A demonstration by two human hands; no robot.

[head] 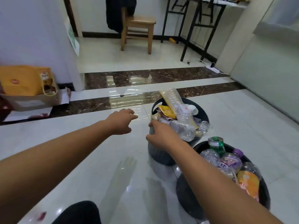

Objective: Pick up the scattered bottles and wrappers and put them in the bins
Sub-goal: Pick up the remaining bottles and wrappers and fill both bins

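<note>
Two dark round bins stand on the white tiled floor. The far bin overflows with clear plastic bottles and yellow wrappers. My right hand is at its left rim, fingers pinching a pale wrapper at the edge of the pile. My left hand hovers over the floor just left of that bin, fingers loosely spread, holding nothing. The near bin, under my right forearm, holds crushed bottles, a green can and an orange packet.
A cardboard box with a yellow carton sits at the left wall. Farther back are a wooden chair with a dark jacket, black table legs and a power strip. A small red scrap lies at bottom left.
</note>
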